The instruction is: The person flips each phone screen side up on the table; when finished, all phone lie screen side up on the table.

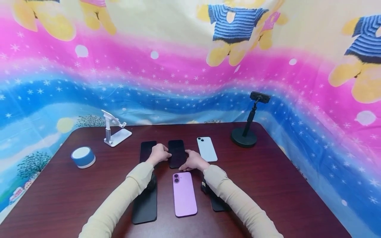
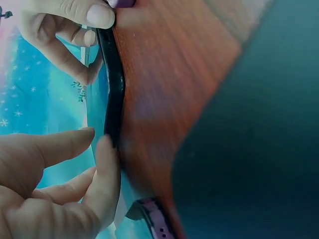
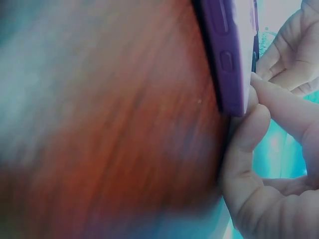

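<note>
A black phone (image 1: 177,153) lies at the middle of the table between the two hands. My left hand (image 1: 159,153) is at its left side; in the left wrist view a fingertip of the left hand (image 2: 60,184) meets the phone's dark edge (image 2: 115,84), with the thumb apart above. My right hand (image 1: 193,161) grips the phone's lower right corner, thumb by the bottom edge and a finger at the side. In the right wrist view the purple phone (image 3: 227,55) stands in front of the right hand (image 3: 274,169). That purple phone (image 1: 185,195) lies nearest the person.
A second black phone (image 1: 147,148) lies left, partly behind the left hand; a white phone (image 1: 207,149) lies right. Dark phones (image 1: 145,208) (image 1: 219,203) sit under the forearms. A white stand (image 1: 119,136), blue tape roll (image 1: 83,157) and black stand (image 1: 244,137) occupy the table's sides.
</note>
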Action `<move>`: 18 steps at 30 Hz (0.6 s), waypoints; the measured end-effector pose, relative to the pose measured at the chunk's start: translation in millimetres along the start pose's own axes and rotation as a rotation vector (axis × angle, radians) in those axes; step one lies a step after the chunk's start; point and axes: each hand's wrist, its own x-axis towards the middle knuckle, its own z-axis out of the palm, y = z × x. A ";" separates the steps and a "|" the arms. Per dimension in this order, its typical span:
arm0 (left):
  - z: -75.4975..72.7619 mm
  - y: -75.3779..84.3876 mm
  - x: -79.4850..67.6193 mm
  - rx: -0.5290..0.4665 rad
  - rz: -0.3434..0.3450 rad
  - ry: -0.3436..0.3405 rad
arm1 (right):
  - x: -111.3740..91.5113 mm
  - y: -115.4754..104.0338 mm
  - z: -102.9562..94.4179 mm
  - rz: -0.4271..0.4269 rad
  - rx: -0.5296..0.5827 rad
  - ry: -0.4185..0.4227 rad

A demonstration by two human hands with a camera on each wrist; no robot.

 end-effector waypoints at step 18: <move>22.8 42.6 7.3 0.113 0.144 0.064 | -24.6 12.0 -35.1 -0.002 0.029 -0.019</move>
